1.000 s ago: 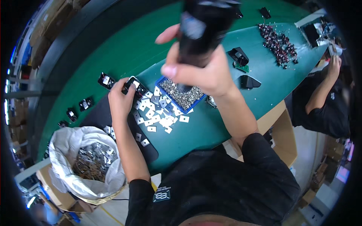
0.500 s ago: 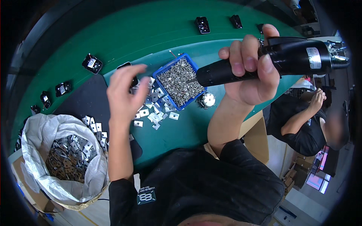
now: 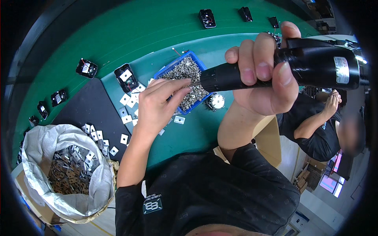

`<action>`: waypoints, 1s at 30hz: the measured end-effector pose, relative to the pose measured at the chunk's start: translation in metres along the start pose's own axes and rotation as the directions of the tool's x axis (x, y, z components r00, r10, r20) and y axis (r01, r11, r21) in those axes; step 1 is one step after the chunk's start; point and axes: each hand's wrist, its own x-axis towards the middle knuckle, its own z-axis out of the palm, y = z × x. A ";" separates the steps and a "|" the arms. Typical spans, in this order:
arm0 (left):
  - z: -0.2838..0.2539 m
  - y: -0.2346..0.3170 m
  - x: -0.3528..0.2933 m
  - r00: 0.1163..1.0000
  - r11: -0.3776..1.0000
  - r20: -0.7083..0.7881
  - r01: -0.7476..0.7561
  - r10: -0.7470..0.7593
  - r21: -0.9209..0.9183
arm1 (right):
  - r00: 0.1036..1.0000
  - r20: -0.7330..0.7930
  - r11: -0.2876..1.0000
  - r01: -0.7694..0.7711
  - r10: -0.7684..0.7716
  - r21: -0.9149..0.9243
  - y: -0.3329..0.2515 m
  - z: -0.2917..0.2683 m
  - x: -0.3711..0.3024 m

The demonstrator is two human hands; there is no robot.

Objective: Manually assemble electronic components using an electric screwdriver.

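Observation:
My right hand [image 3: 262,72] is wrapped round a black electric screwdriver [image 3: 220,77], its thin bit pointing left over a blue tray [image 3: 199,105]. Small silver screws [image 3: 184,70] fill the tray. At the bit's tip, the thumb and fingers of my left hand [image 3: 157,100] are pinched together; whatever is between them is too small to make out. Beyond that hand lies a black plastic housing [image 3: 126,78] with a silver plate in it. Loose silver square plates [image 3: 126,118], each with a hole, are scattered beside and partly under my left hand.
A white woven sack [image 3: 35,157] of metal plates stands at the left, by a dark mat [image 3: 88,104]. More black housings [image 3: 207,18] sit along the green far strip. A round metal part [image 3: 217,101] is beside the tray. Another person [image 3: 307,122] is at the right.
My left hand has moved right, from over the plates to the screwdriver's bit, and its fingers have closed. The housings on the far strip have shifted left. My right hand keeps its grip.

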 end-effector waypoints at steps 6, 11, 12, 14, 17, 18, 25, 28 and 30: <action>0.002 0.011 -0.004 0.978 0.965 0.025 0.209 -0.208 -0.160 | 0.999 -0.049 0.991 -0.019 0.012 -0.135 -0.011 0.015 0.001; 0.000 0.008 -0.008 0.981 0.959 0.018 0.191 -0.192 -0.210 | 0.998 0.062 1.000 -0.009 0.009 0.002 -0.003 0.004 0.000; 0.000 0.008 -0.008 0.986 0.969 0.002 0.162 -0.164 -0.187 | 0.998 0.062 1.000 -0.010 0.010 -0.002 -0.002 0.005 0.000; 0.001 0.009 -0.008 0.990 0.978 -0.014 0.133 -0.137 -0.163 | 0.998 0.058 1.000 -0.015 0.016 -0.014 -0.002 0.005 0.000; 0.004 0.010 -0.010 0.984 0.960 0.002 0.176 -0.180 -0.216 | 0.998 0.049 1.000 -0.025 0.025 -0.014 -0.001 0.005 -0.001; 0.006 0.009 -0.012 0.974 0.909 0.011 0.215 -0.226 -0.356 | 0.999 0.044 1.000 -0.029 0.029 -0.005 -0.001 0.005 -0.001; 0.009 0.008 -0.016 0.965 0.759 0.038 0.228 -0.259 -0.610 | 0.997 0.072 0.998 -0.038 0.034 0.051 0.001 0.003 -0.001; 0.009 0.008 -0.015 0.966 0.737 0.046 0.226 -0.256 -0.637 | 0.996 0.072 0.998 -0.058 0.056 0.016 -0.001 0.004 -0.001; 0.011 0.011 -0.014 0.966 0.728 0.055 0.228 -0.254 -0.647 | 0.996 0.071 0.999 -0.046 0.045 0.023 -0.004 0.003 0.000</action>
